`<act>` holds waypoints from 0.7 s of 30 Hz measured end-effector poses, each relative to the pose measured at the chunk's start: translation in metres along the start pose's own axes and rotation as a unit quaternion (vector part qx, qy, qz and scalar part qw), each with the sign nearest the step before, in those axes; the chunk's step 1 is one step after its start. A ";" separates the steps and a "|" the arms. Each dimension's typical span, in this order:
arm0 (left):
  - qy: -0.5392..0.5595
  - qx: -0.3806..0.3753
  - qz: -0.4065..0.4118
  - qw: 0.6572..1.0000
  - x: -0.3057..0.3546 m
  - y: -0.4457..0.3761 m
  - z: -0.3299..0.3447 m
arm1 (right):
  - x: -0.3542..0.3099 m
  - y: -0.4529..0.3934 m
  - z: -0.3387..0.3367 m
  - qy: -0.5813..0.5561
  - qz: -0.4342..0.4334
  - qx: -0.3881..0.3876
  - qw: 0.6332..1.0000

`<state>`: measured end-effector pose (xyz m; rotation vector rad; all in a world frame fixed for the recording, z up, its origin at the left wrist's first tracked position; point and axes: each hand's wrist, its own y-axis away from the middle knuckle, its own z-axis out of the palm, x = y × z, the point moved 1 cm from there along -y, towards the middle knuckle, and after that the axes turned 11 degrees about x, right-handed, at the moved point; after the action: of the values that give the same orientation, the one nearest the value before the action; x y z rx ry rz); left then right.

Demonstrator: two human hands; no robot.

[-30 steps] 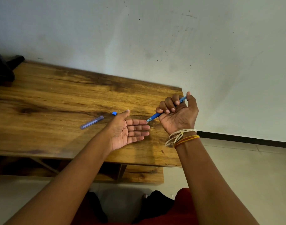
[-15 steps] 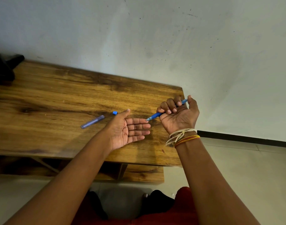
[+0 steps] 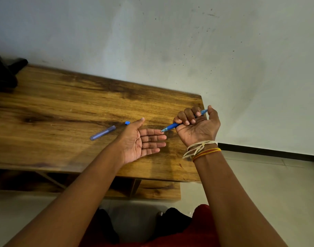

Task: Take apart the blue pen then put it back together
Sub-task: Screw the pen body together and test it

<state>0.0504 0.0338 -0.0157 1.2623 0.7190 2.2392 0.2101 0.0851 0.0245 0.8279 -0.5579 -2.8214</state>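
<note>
Right hand (image 3: pixel 197 126) grips blue pen (image 3: pixel 172 126); left hand (image 3: pixel 141 141) flat open.

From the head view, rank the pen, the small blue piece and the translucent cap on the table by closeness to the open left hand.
1. blue pen, in the right hand: tip at the left hand fingertips.
2. small blue piece, on the table beside the thumb.
3. translucent cap, farther left on the table.

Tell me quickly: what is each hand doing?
Left hand: open, palm up, empty.
Right hand: closed around the slim blue plastic pen.
</note>
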 end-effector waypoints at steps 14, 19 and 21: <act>-0.003 0.012 -0.008 1.000 0.000 -0.002 0.000 | 0.000 0.000 0.001 0.007 0.000 -0.005 1.000; 0.001 0.010 -0.013 1.000 0.000 -0.004 -0.001 | 0.000 -0.001 0.000 0.004 0.001 -0.010 1.000; 0.001 0.012 -0.013 1.000 0.001 -0.004 -0.001 | 0.001 -0.001 0.000 0.003 0.000 -0.009 1.000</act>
<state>0.0498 0.0371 -0.0184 1.2562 0.7611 2.2178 0.2097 0.0861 0.0236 0.8339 -0.5304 -2.8189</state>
